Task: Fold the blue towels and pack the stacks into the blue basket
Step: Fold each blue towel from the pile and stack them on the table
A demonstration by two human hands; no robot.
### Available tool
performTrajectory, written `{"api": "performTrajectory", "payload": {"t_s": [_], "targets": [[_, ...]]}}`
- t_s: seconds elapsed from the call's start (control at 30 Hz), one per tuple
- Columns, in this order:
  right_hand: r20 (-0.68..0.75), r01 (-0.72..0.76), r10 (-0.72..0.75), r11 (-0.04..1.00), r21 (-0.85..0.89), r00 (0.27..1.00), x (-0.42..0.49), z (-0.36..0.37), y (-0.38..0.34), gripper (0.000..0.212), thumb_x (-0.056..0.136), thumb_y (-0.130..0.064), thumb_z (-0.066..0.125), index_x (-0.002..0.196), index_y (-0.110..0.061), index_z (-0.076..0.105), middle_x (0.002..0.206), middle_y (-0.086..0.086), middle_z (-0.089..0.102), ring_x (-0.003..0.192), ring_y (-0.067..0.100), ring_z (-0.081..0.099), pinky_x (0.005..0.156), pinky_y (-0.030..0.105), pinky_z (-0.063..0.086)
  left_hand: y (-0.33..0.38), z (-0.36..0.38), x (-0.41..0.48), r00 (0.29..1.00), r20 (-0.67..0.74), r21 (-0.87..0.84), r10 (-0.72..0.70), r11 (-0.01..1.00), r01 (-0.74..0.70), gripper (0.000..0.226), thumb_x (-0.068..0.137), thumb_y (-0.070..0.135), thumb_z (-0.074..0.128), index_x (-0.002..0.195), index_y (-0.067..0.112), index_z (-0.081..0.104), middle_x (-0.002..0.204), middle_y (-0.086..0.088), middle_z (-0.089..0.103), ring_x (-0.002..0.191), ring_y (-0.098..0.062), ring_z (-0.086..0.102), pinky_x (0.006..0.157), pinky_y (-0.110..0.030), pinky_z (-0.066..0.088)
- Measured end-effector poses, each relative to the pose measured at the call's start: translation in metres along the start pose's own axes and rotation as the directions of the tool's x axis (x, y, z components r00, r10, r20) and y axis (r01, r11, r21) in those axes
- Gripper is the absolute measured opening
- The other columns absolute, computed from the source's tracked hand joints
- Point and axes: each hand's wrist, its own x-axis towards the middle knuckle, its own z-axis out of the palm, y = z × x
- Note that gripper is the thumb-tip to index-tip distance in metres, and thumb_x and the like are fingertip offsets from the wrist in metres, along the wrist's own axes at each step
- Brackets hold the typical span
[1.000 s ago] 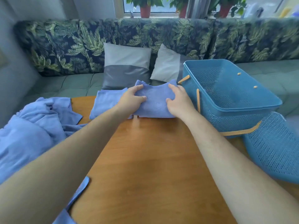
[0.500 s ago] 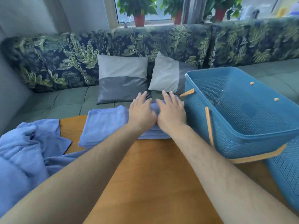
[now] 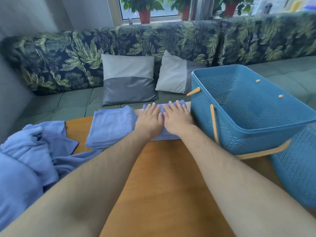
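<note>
A folded blue towel [image 3: 164, 135] lies at the far edge of the wooden table [image 3: 162, 185], mostly covered by my hands. My left hand [image 3: 150, 120] and my right hand [image 3: 177, 118] press flat on it side by side, fingers straight. Just left of it sits a stack of folded blue towels [image 3: 111, 127]. A heap of unfolded blue towels [image 3: 29, 159] spreads over the table's left side. The blue basket [image 3: 248, 113], empty with tan handles, stands right of my right hand.
The basket's blue perforated lid [image 3: 297, 165] leans at the right table edge. Behind the table runs a green sofa [image 3: 68, 103] with a leaf-print back and two grey cushions [image 3: 128, 79]. Potted plants [image 3: 143, 9] stand on the windowsill.
Both hands went from gripping the towel's sides to lying flat on top of it, close together. The towel now lies folded flat. The camera moved closer.
</note>
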Motion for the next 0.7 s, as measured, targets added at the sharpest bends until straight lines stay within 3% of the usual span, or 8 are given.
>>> {"api": "performTrajectory", "payload": {"t_s": [0.07, 0.17, 0.27, 0.33, 0.47, 0.57, 0.7], "targets": [[-0.114, 0.001, 0.005, 0.999, 0.047, 0.993, -0.018, -0.005, -0.007, 0.05, 0.108, -0.026, 0.028, 0.158, -0.019, 0.029, 0.169, 0.001, 0.018, 0.157, 0.024, 0.005, 0.126, 0.04, -0.001, -0.001, -0.01, -0.015, 0.998, -0.044, -0.072, -0.039, 0.997, 0.036, 0.038, 0.107, 0.019, 0.028, 0.133, 0.004, 0.051, 0.156, -0.011, 0.04, 0.15, -0.025, 0.025, 0.12, -0.041, 0.018], [-0.228, 0.071, -0.035, 0.986, 0.152, 0.973, -0.064, -0.001, -0.034, 0.044, 0.106, -0.023, 0.035, 0.149, -0.017, 0.043, 0.16, 0.004, 0.038, 0.153, 0.026, 0.02, 0.125, 0.041, 0.011, -0.004, -0.027, -0.058, 0.991, -0.131, -0.191, -0.034, 0.982, 0.009, 0.027, 0.103, 0.016, 0.035, 0.098, 0.006, 0.059, 0.116, -0.007, 0.064, 0.118, -0.029, 0.054, 0.102, -0.042, 0.035], [-0.261, 0.137, -0.066, 0.954, 0.266, 0.963, -0.106, 0.0, -0.072, 0.033, 0.107, -0.027, 0.035, 0.127, -0.02, 0.06, 0.127, -0.001, 0.061, 0.121, 0.026, 0.046, 0.098, 0.037, 0.039, -0.011, -0.044, -0.112, 0.969, -0.224, -0.298, -0.103, 0.954, 0.033, 0.025, 0.102, 0.019, 0.042, 0.099, 0.011, 0.066, 0.111, 0.002, 0.065, 0.106, -0.018, 0.057, 0.088, -0.039, 0.044], [-0.23, 0.161, -0.082, 0.921, 0.354, 0.97, -0.128, -0.002, -0.1, 0.031, 0.108, -0.027, 0.033, 0.119, -0.019, 0.061, 0.115, -0.002, 0.064, 0.11, 0.025, 0.048, 0.082, 0.037, 0.04, -0.023, -0.056, -0.145, 0.954, -0.242, -0.345, -0.177, 0.935, 0.086, 0.024, 0.101, 0.02, 0.045, 0.098, 0.009, 0.067, 0.109, -0.001, 0.064, 0.102, -0.019, 0.057, 0.086, -0.04, 0.046], [-0.212, 0.262, -0.188, 0.877, 0.403, 0.959, -0.161, -0.005, -0.156, 0.031, 0.108, -0.028, 0.033, 0.113, -0.016, 0.061, 0.11, 0.001, 0.066, 0.105, 0.028, 0.052, 0.079, 0.039, 0.038, -0.057, -0.082, -0.207, 0.915, -0.29, -0.35, -0.281, 0.921, 0.172, 0.026, 0.099, 0.018, 0.046, 0.076, 0.012, 0.056, 0.089, -0.002, 0.06, 0.092, -0.023, 0.057, 0.079, -0.04, 0.045], [-0.198, 0.334, -0.273, 0.835, 0.437, 0.941, -0.175, -0.002, -0.199, 0.029, 0.107, -0.027, 0.036, 0.118, -0.019, 0.061, 0.114, 0.002, 0.067, 0.11, 0.028, 0.054, 0.081, 0.039, 0.039, -0.089, -0.103, -0.248, 0.881, -0.337, -0.242, -0.333, 0.934, 0.261, 0.023, 0.098, 0.023, 0.048, 0.094, 0.015, 0.069, 0.103, 0.0, 0.064, 0.101, -0.021, 0.057, 0.089, -0.041, 0.044], [-0.128, 0.409, -0.396, 0.79, 0.457, 0.909, -0.182, 0.01, -0.263, 0.031, 0.105, -0.023, 0.04, 0.13, -0.022, 0.058, 0.129, 0.002, 0.062, 0.122, 0.028, 0.051, 0.092, 0.044, 0.047, -0.138, -0.125, -0.293, 0.839, -0.352, -0.039, -0.416, 0.902, 0.43, 0.026, 0.096, 0.029, 0.052, 0.115, 0.023, 0.069, 0.119, 0.002, 0.06, 0.114, -0.024, 0.052, 0.095, -0.035, 0.031]]}}
